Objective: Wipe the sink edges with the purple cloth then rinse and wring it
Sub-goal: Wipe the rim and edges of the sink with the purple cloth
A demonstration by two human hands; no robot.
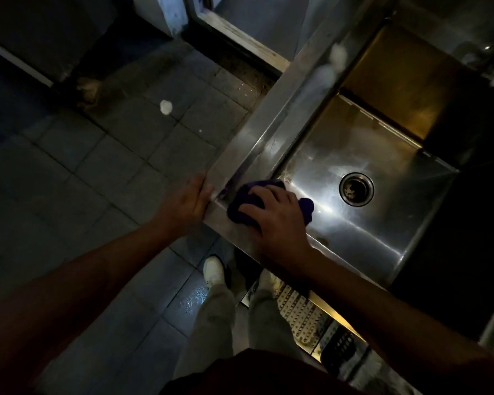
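1. Right hand down on the crumpled purple cloth, fingers spread and curled over it, pressing it onto the near-left corner of the square stainless-steel sink, right where rim meets basin wall.
2. Left hand braced against the outer edge of the same corner, fingers together and hooked on the steel lip, holding nothing else.
3. Cloth bunched, no tidy shape; long axis roughly along the front rim, one tail poking out past the knuckles toward the round metal drain, the bulk pointing back to the corner. Drain well apart from the cloth.
4. Step in hand, by the look of it: wiping the corner, with the long left rim and the far edges seemingly left to cover, then rinse and wring.
5. Risks from here: loose tail dragging into the basin instead of riding the rim, so the edge gets skipped; bunched cloth rolling under the palm and losing contact with the steel; pale blobs, perhaps foam, on the far left rim smeared rather than lifted if the cloth is not refolded.
6. Wet-looking tiled floor by the white shoe: possible slip when leaning further along the sink.
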